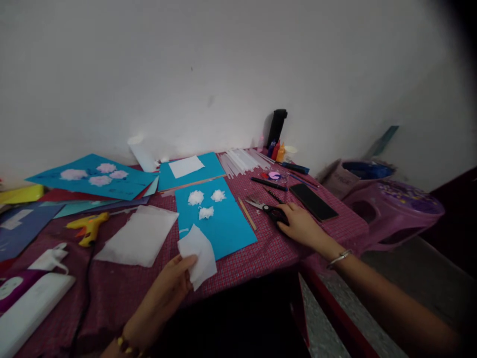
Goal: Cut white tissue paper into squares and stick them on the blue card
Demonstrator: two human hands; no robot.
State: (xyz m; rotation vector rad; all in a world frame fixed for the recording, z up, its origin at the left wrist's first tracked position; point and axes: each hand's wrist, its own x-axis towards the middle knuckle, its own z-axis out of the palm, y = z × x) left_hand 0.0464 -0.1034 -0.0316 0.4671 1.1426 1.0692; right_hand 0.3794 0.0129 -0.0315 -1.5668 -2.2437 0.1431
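Note:
My left hand (173, 281) pinches a small sheet of white tissue paper (199, 256) between thumb and fingers, over the near edge of a blue card (223, 228). Three crumpled white paper puffs (196, 197) sit on that card. Over to the right, my right hand (300, 223) has its fingers on the black handles of a pair of scissors (274, 211), which lie on the tablecloth with the blades pointing left. A wooden stick (247, 214) lies between card and scissors. Beside my right hand is a dark phone (313, 201).
A stack of white tissue sheets (139, 236) and a yellow glue gun (88, 227) lie to the left. Behind are another blue card with puffs (137, 186), white glue sticks (242, 161) and paint bottles (276, 150). A pink stool (395, 214) stands right of the table.

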